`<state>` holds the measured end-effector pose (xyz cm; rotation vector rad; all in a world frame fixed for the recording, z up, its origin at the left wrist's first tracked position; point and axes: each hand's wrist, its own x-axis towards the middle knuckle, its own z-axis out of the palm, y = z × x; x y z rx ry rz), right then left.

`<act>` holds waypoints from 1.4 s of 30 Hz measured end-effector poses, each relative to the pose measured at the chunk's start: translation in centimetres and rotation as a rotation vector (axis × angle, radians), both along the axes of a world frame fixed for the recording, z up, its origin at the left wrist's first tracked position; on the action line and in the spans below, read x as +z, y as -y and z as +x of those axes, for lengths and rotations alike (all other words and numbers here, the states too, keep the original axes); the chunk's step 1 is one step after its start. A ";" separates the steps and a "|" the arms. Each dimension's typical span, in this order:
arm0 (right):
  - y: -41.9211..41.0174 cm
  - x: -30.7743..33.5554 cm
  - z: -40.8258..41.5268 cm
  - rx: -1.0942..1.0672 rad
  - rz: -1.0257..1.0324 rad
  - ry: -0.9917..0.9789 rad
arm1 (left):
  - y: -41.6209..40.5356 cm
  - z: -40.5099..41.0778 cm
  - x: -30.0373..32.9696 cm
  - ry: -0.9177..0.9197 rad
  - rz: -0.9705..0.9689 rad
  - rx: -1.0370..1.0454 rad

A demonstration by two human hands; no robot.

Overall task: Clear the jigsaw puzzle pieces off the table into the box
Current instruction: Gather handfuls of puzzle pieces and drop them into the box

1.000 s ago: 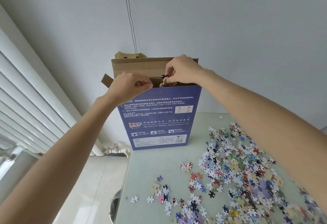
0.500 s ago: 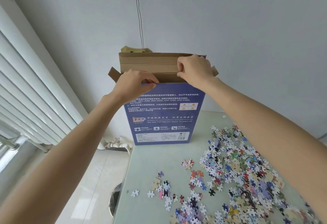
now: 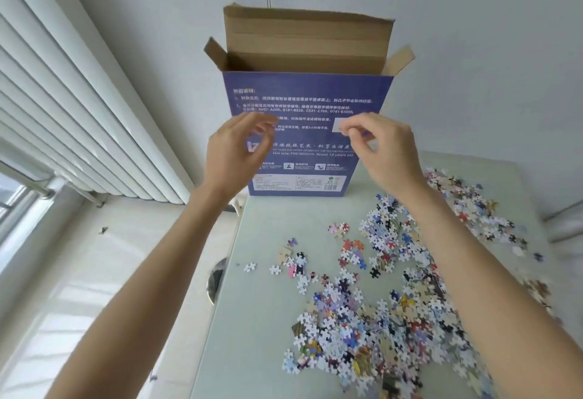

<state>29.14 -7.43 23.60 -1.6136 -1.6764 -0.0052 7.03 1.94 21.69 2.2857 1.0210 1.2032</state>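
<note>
In front of the open blue puzzle box, my left hand and right hand hover loosely curled, empty; puzzle pieces lie nearer me.

The box stood upright at the far edge of the tabletop, close to its left corner, with its top flaps open and the wall behind it. The puzzle pieces lay spread over the tabletop in front of the box and to its right, thickest toward the near right, with a few stray ones nearer the left edge. The left hand and the right hand hung side by side in front of the box's near face, above the tabletop, apart from each other. A radiator ran along the left, with the floor below it beside the tabletop.
</note>
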 end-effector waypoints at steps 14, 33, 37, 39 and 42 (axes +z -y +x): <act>10.8 -24.5 -2.2 -0.186 -0.801 0.048 | 11.2 -5.7 -22.8 -0.681 -0.756 0.141; 14.6 -27.9 -2.7 0.172 -0.882 0.133 | 12.4 2.0 -27.4 -0.788 -0.559 -0.068; 17.9 -25.6 -2.9 0.203 -0.925 0.076 | 16.4 1.8 -26.3 -0.811 -0.536 -0.303; 19.5 -25.5 -3.0 0.181 -1.005 0.243 | 18.1 1.2 -25.9 -0.802 -0.548 -0.379; 22.0 -26.0 -3.4 0.068 -1.134 0.341 | 19.8 0.1 -25.2 -0.841 -0.493 -0.445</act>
